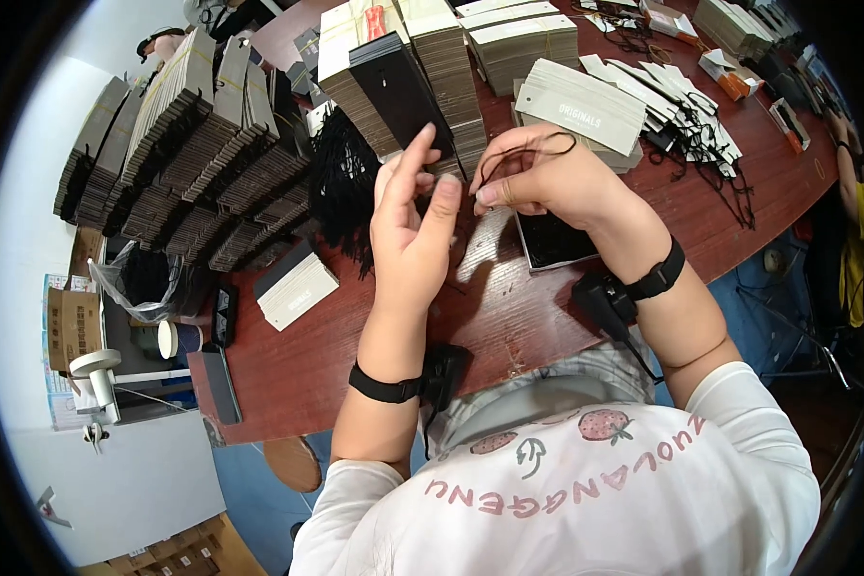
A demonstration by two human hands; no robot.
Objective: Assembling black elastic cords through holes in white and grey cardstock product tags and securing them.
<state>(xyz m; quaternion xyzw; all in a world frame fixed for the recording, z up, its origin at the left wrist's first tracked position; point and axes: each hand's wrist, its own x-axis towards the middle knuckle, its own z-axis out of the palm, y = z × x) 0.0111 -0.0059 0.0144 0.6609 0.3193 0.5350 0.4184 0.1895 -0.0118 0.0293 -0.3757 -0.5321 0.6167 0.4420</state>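
My right hand [552, 182] pinches a thin black cord [533, 149], which loops over the back of its fingers. Facing it, my left hand [413, 221] is raised with fingers stretched and thumb apart; I see nothing held in it. Just beyond the left fingertips, a dark hang tag [394, 84] leans on tall stacks of tags [448, 72]. A thick bunch of black cords [339, 178] hangs left of that hand. Under my right wrist lies a shallow black tray [554, 245], partly covered by the hand. Pale grey tags [578, 108] are piled beyond the right hand.
More stacked tags [178, 115] stand at the left edge of the red-brown table [490, 336]. A small pile of pale tags [298, 290] lies at left. Strung white tags [686, 120] spread at far right. A co-worker's arm [847, 163] shows at the right edge.
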